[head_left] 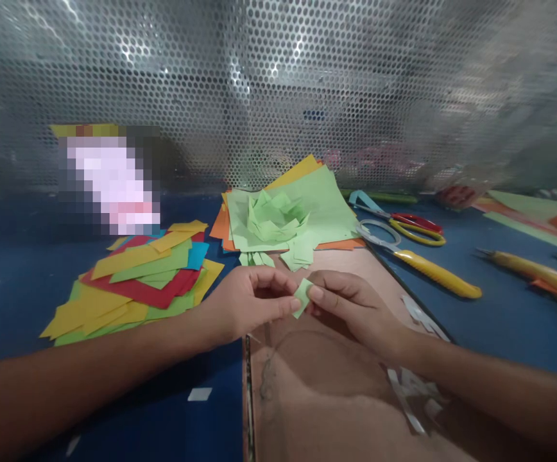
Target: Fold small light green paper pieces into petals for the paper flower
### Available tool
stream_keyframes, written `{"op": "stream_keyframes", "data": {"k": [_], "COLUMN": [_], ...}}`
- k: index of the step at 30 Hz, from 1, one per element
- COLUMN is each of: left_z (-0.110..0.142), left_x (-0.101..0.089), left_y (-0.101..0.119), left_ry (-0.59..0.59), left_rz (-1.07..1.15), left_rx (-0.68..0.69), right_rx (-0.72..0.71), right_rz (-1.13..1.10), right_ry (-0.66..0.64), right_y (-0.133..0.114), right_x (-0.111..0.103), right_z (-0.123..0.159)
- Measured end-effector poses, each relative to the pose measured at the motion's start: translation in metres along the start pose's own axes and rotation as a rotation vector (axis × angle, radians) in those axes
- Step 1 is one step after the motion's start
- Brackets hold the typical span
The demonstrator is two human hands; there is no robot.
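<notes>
A small light green paper piece [302, 296] is pinched between both my hands above a brown cardboard sheet [307, 385]. My left hand [247, 300] grips its left edge with thumb and fingers. My right hand [350, 303] holds its right edge with fingertips. Just beyond them lie several small folded green pieces [298, 253] and a green folded paper flower shape [274, 218] resting on a stack of green, orange and yellow sheets [326, 199].
A pile of yellow, red, green and blue paper scraps [138, 276] lies on the blue table at left. Yellow-handled scissors [418, 260] and a second pair of scissors [403, 221] lie at right, a yellow cutter [538, 273] further right. A perforated metal wall [278, 83] stands behind.
</notes>
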State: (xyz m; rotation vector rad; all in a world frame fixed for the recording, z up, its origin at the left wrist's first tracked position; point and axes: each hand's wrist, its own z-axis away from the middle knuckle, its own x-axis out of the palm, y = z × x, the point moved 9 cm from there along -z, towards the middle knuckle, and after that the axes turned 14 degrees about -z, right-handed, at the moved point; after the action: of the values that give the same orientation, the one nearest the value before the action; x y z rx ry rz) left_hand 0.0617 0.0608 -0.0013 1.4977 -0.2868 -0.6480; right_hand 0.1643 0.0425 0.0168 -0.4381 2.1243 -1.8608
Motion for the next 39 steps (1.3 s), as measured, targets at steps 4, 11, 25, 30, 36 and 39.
{"op": "stream_keyframes", "data": {"k": [4, 11, 25, 30, 36, 39], "left_z": [-0.001, -0.002, -0.001, -0.001, 0.0, 0.001], "left_x": [-0.004, -0.005, -0.004, -0.003, -0.002, 0.001], "left_y": [0.004, 0.005, 0.001, 0.0, 0.001, -0.002], "left_ry": [0.045, 0.055, 0.076, 0.078, 0.057, 0.032], "left_rz": [0.003, 0.043, 0.04, 0.039, 0.028, 0.033], "left_rx": [0.046, 0.043, 0.046, 0.06, 0.06, 0.028], "right_rx": [-0.026, -0.061, -0.176, -0.17, -0.074, -0.047], "right_rz": [0.072, 0.208, 0.405, 0.456, 0.238, 0.183], "right_ry": [0.005, 0.008, -0.055, -0.065, -0.056, -0.03], "right_y": [-0.002, 0.001, -0.005, -0.001, 0.003, 0.002], "right_x": [0.001, 0.001, 0.01, 0.01, 0.008, 0.006], "right_z": [-0.003, -0.004, -0.001, 0.0, -0.004, -0.004]}}
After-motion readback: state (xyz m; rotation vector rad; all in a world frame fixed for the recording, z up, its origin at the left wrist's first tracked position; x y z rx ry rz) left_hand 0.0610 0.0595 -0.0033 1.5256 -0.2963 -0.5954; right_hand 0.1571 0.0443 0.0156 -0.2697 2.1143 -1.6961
